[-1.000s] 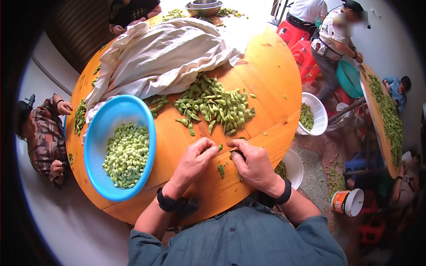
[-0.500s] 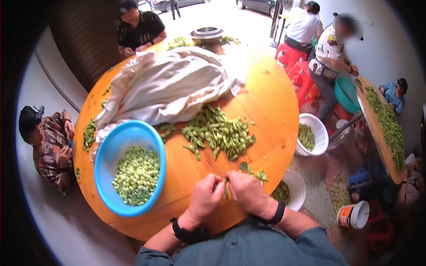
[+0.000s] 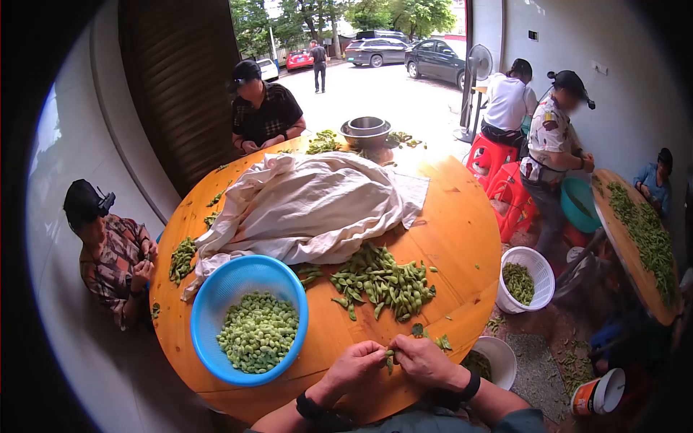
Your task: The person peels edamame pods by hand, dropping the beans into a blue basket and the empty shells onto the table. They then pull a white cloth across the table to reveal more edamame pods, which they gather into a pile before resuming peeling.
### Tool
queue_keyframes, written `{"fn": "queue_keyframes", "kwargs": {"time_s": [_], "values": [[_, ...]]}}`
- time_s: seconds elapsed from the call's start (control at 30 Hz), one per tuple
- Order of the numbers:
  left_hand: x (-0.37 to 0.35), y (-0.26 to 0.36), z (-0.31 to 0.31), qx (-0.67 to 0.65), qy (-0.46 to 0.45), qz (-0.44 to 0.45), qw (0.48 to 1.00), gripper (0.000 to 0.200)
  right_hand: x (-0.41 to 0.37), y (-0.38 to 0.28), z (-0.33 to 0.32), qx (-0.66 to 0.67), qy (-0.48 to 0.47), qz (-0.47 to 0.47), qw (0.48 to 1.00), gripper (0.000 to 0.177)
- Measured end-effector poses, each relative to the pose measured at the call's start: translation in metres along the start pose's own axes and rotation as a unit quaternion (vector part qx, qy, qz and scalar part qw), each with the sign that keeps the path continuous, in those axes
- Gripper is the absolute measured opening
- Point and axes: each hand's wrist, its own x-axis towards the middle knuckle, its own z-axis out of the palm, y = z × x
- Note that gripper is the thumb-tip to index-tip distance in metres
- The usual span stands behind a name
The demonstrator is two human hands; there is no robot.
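Over the near edge of the round wooden table, my left hand (image 3: 359,366) and my right hand (image 3: 426,361) meet at a green soybean pod (image 3: 390,359). The fingers of both are pinched on it from either side. Just beyond them lies a pile of unshelled pods (image 3: 386,280). To the left stands a blue plastic basket (image 3: 198,328) with shelled green beans (image 3: 258,330) in it. A few loose pod pieces (image 3: 442,340) lie beside my right hand.
A large white cloth (image 3: 317,206) covers the table's middle, with metal bowls (image 3: 364,130) behind it. White baskets (image 3: 545,292) stand on the floor at the right, near a tipped bucket (image 3: 598,393). Several people sit or stand around this table and another table (image 3: 635,231).
The camera view has tilted up, so the table and my hands appear lower and the street outside shows more. Both hands stay together at the pod.
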Motion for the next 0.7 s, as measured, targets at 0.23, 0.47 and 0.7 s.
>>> {"fn": "queue_keyframes", "kwargs": {"time_s": [0.23,0.47,0.7], "values": [[0.003,-0.011,0.004,0.392,0.064,0.314,0.862,0.023,0.001,0.000,-0.007,-0.008,-0.022,0.019,1.000,0.011],[-0.006,-0.010,0.014,0.605,0.091,0.357,0.706,0.020,0.001,-0.007,-0.008,-0.012,-0.044,0.054,0.997,0.017],[-0.006,-0.003,0.004,0.570,0.035,0.422,0.704,0.012,0.005,-0.019,-0.012,0.164,-0.108,0.203,0.959,0.018]]}}
